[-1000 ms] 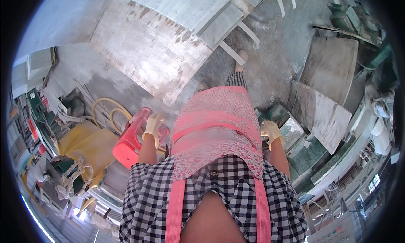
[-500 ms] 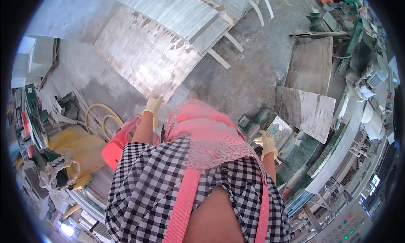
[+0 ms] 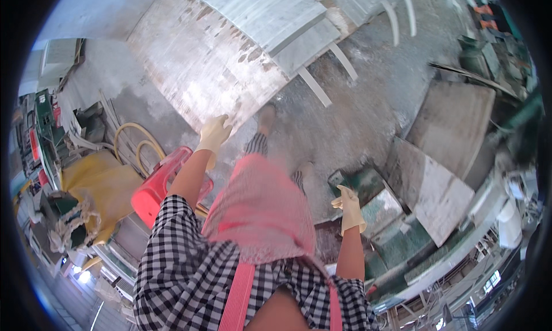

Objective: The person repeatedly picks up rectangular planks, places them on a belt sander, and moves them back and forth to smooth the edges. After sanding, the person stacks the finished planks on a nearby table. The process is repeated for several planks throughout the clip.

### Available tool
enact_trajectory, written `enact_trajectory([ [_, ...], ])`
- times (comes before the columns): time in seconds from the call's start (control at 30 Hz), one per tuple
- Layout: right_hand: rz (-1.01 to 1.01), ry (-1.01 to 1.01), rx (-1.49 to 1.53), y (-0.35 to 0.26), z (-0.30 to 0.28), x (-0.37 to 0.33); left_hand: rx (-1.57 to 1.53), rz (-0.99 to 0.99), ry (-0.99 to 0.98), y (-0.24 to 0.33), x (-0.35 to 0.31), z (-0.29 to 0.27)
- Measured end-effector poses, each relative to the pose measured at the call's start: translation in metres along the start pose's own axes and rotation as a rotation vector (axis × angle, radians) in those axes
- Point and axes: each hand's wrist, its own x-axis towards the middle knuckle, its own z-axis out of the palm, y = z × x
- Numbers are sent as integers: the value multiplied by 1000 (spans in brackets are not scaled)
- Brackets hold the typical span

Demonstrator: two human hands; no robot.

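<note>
My left hand, in a cream-coloured glove, hovers at the near corner of a worn, pale-stained board. Its fingers are loosely bent and apart, with nothing seen in them; whether they touch the board I cannot tell. Over on the right, my right hand wears a matching glove and hangs in the air, fingers loosely parted and holding nothing. Beneath it stand green, dusty metal parts. Grey-white slabs lie on the far part of the board. A pink apron covers my front.
Beside my left forearm stands a red plastic stool, with a yellow hose and yellow sheet farther left. Pale strips jut from the board's right edge. Flat panels lean at right near machinery.
My left hand has risen slightly and shifted right along the board's corner. My right hand has swung forward and inward. The view has shifted, and my feet now show.
</note>
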Motion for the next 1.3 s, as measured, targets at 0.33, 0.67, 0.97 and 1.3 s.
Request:
enact_trajectory([
  [0.33, -86, -421, 595, -140, 281, 337, 326, -83, -316, 17, 265, 14],
  [0.67, -87, -219, 787, -166, 360, 424, 450, 4, -333, 19, 286, 10],
  [0.97, -85, -175, 800, -174, 351, 420, 475, 4, -427, 26, 292, 2],
  [1.3, -88, -152, 822, -175, 357, 421, 544, -43, -456, 30, 295, 4],
])
